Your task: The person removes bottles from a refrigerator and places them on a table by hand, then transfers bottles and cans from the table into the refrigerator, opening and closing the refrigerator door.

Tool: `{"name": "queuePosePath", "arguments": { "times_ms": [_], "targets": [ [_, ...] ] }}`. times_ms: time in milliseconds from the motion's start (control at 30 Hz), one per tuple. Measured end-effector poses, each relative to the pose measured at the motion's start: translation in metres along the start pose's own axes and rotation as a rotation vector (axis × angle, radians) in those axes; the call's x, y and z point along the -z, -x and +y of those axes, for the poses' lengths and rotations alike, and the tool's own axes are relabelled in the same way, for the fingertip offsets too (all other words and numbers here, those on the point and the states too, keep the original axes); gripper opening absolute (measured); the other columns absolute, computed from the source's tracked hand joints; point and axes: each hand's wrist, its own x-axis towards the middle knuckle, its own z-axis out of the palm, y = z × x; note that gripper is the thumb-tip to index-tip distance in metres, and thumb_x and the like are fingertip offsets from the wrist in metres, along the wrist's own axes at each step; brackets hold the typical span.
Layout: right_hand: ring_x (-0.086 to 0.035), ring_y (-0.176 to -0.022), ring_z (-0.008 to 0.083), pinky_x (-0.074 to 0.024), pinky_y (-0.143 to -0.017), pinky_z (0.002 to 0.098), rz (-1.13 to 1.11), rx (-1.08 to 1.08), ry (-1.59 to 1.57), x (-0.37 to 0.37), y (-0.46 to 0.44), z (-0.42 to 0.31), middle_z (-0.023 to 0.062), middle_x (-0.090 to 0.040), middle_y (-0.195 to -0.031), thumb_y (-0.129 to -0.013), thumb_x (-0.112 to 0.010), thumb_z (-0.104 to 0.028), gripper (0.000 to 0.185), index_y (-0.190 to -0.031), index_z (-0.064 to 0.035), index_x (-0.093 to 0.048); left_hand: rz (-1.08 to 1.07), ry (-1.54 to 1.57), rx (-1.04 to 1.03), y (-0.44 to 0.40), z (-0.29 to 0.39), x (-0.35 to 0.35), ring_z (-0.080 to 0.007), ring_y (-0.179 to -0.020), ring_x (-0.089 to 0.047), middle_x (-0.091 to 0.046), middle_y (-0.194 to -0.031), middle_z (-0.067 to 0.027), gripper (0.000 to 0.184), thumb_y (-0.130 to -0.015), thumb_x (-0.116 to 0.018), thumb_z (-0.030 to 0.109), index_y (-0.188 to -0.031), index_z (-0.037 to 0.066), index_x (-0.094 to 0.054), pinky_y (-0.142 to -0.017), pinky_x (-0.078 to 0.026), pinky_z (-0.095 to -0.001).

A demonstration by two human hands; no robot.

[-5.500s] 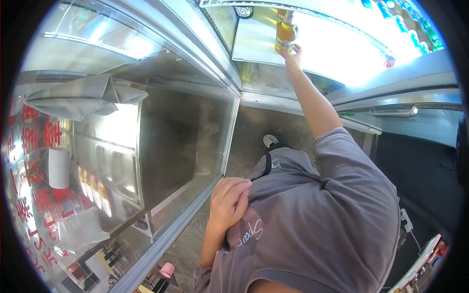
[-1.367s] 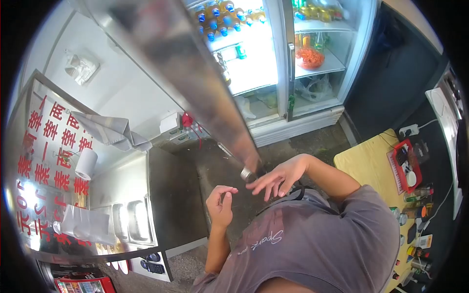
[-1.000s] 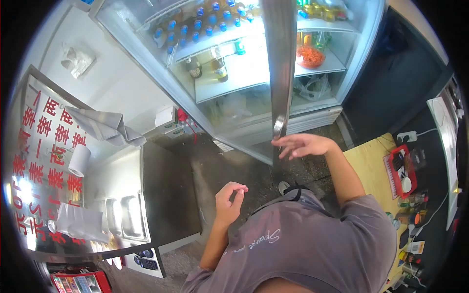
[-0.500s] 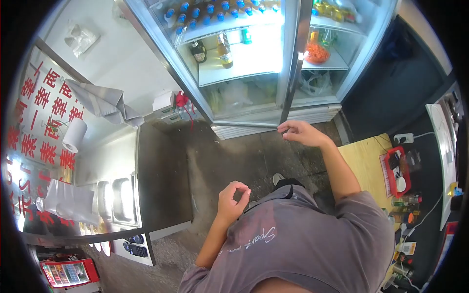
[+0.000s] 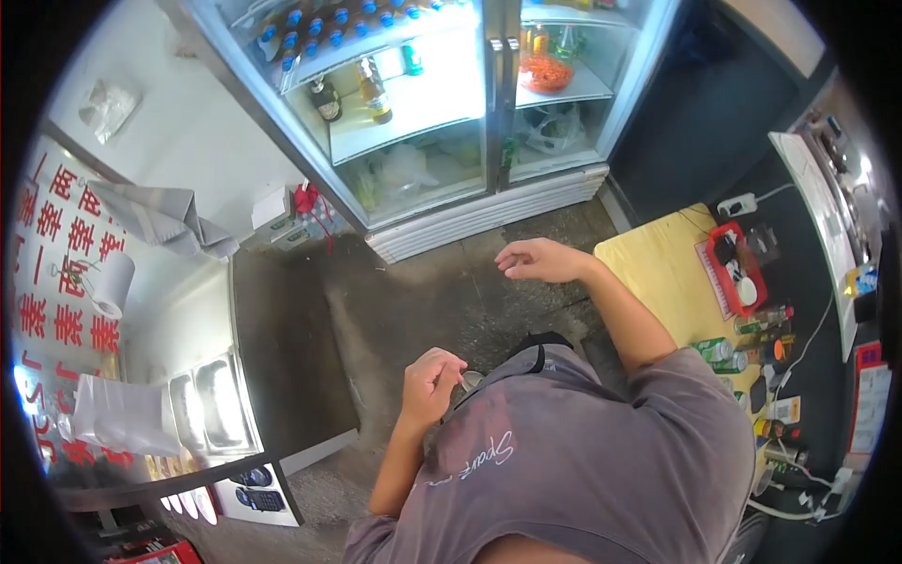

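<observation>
My left hand [image 5: 430, 385] is held in front of my waist, its fingers curled in toward the thumb, with nothing visible in them. Farther forward, my right hand [image 5: 537, 260] hovers over the floor, fingers loosely stretched and holding nothing. Ahead of it stands a glass-door drinks fridge [image 5: 487, 211], both doors closed, clear of my hand. Through the glass I see rows of blue-capped bottles [image 5: 340, 36], a brown bottle [image 5: 373, 92], a dark bottle [image 5: 326, 101] and a bowl of orange food [image 5: 547, 73].
At right, a wooden table [image 5: 648, 246] carries a red basket [image 5: 735, 268], green cans [image 5: 719, 352] and small bottles. On the left are a counter with metal trays [image 5: 221, 404], a paper roll [image 5: 115, 282] and a grey cloth [image 5: 155, 211]. Boxes [image 5: 280, 214] sit beside the fridge.
The left fridge door, slightly ajar before, is now closed. My right hand has come away from its edge. My left fingers have curled in more, and the view has shifted.
</observation>
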Motion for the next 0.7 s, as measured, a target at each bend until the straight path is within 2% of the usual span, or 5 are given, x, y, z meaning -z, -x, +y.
{"name": "queuePosePath", "arguments": {
  "times_ms": [167, 267, 433, 567, 700],
  "targets": [
    [-0.07, -0.099, 0.0212, -0.0546, -0.087, 0.0347, 0.037, 0.162, -0.051, -0.019, 0.029, -0.01, 0.0134, -0.073, -0.114, -0.097, -0.066, -0.028, 0.04, -0.127, -0.0021, -0.062, 0.024, -0.013, 0.068, -0.009, 0.023, -0.033, -0.0138, -0.067, -0.065, -0.067, -0.074, -0.0083, 0.008, -0.097, -0.057, 0.003, -0.1, -0.001, -0.064, -0.064, -0.051, -0.027],
    [-0.07, -0.1, 0.0229, -0.0548, -0.087, 0.0359, 0.068, 0.195, -0.081, -0.035, 0.063, -0.006, 0.0144, -0.073, -0.113, -0.097, -0.066, -0.025, 0.036, -0.125, -0.0018, -0.063, -0.011, 0.006, -0.052, -0.012, -0.002, -0.054, -0.0132, -0.072, -0.065, -0.065, -0.084, -0.0088, 0.013, -0.097, -0.055, -0.002, -0.109, -0.001, -0.061, -0.068, -0.052, -0.0262],
    [-0.071, -0.097, 0.0256, -0.0551, -0.084, 0.0374, 0.147, 0.153, -0.139, -0.046, 0.15, 0.013, 0.0154, -0.073, -0.112, -0.096, -0.065, -0.023, 0.035, -0.123, -0.0005, -0.064, -0.148, 0.13, -0.075, -0.026, 0.019, -0.11, -0.0142, -0.081, -0.063, -0.056, -0.104, -0.0093, 0.015, -0.095, -0.056, -0.007, -0.108, -0.002, -0.059, -0.076, -0.052, -0.027],
    [-0.071, -0.095, 0.0255, -0.0558, -0.084, 0.0381, 0.426, 0.096, -0.13, -0.043, 0.246, 0.049, 0.0155, -0.074, -0.105, -0.096, -0.065, -0.021, 0.029, -0.117, -0.0023, -0.068, -0.292, 0.135, -0.036, -0.018, 0.034, -0.167, -0.014, -0.082, -0.063, -0.057, -0.101, -0.0086, 0.013, -0.095, -0.057, -0.007, -0.107, -0.003, -0.06, -0.077, -0.052, -0.0271],
    [-0.072, -0.086, 0.0254, -0.0569, -0.077, 0.0369, 0.929, -0.049, 0.02, -0.045, 0.349, 0.089, 0.0115, -0.074, -0.093, -0.089, -0.07, -0.015, 0.02, -0.104, -0.003, -0.07, -0.513, 0.114, 0.009, -0.003, 0.044, -0.23, -0.0132, -0.084, -0.063, -0.059, -0.096, -0.0068, 0.011, -0.095, -0.059, -0.005, -0.105, -0.003, -0.063, -0.076, -0.052, -0.0271]
  ]
}}
